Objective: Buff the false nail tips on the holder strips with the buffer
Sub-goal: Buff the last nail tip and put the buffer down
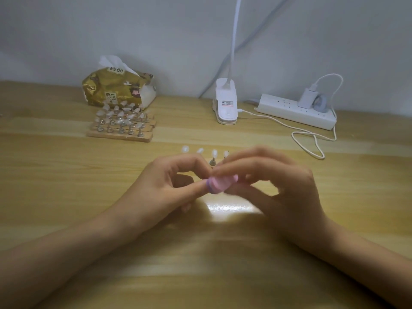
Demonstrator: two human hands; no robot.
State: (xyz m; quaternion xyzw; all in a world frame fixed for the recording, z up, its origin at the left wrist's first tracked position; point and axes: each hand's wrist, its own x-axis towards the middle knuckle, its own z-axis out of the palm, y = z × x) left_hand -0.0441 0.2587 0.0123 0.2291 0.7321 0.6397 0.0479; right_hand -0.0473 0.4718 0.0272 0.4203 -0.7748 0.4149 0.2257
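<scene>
Field note: on the gold tissue pack (118,90) you can read 原木 on the pale label low on its front. The top label's two characters sit upside down, unclear. Right of the pack, the print on the lamp clip (225,101) sticker is too small to read.

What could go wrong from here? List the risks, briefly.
1. The buffer in the right hand works against the thumb tip of the left hand; a slip could scrape skin.
2. The row of nail tips stands just behind both hands; a wide stroke might topple them.
3. What the left hand pinches is hidden; a loose hold could let it flick away.
</scene>
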